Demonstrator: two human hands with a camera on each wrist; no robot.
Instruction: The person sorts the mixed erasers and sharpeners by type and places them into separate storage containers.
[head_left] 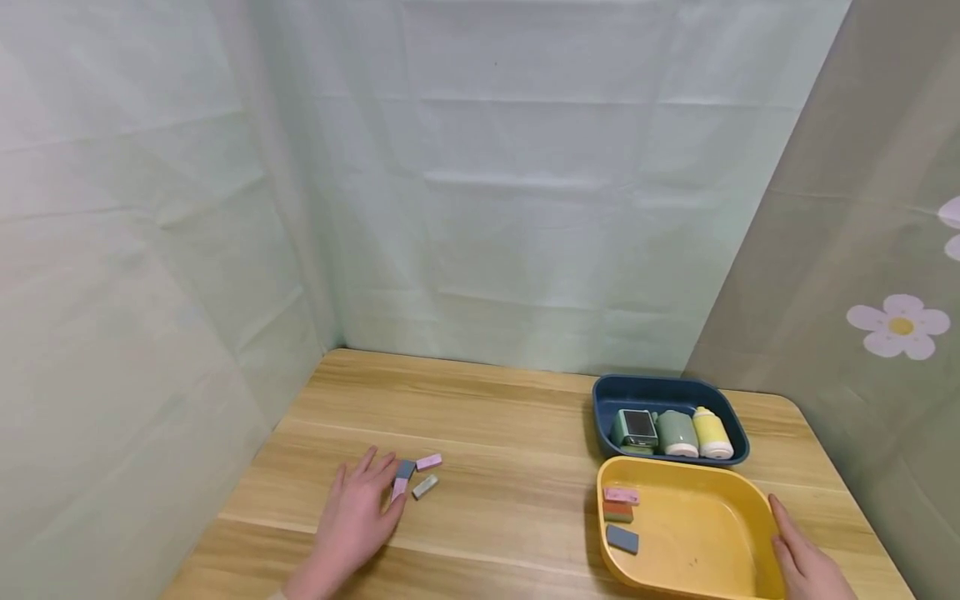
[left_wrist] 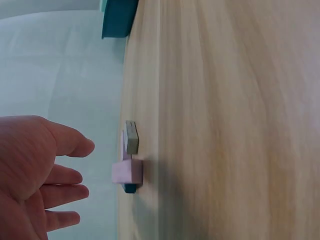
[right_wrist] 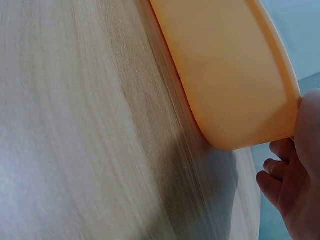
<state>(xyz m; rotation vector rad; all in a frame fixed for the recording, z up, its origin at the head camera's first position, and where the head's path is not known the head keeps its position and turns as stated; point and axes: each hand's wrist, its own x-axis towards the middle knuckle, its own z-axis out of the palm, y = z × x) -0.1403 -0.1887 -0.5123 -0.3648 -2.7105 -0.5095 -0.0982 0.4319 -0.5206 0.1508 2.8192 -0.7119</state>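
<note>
My left hand [head_left: 356,508] is over the table at the left, fingers spread and slightly bent, beside a group of small blocks. Near its fingertips lie a grey-blue block [head_left: 406,470] and a pink block [head_left: 400,487], the latter partly covered by the hand. Another pink block [head_left: 429,462] and a pale grey block [head_left: 425,487] lie just to the right. In the left wrist view the fingers are apart from the pink block [left_wrist: 128,171]. My right hand [head_left: 806,554] touches the right rim of a yellow tray [head_left: 697,472], its fingers along the outside.
Inside the yellow tray, along its left wall, lie a pink block [head_left: 622,497], an orange-and-olive block [head_left: 618,512] and a grey-blue block [head_left: 622,539]. Behind it stands a dark blue tray [head_left: 660,387] with a green boxy item, a grey-green item and a yellow bottle [head_left: 712,433]. Cloth hangs around the table.
</note>
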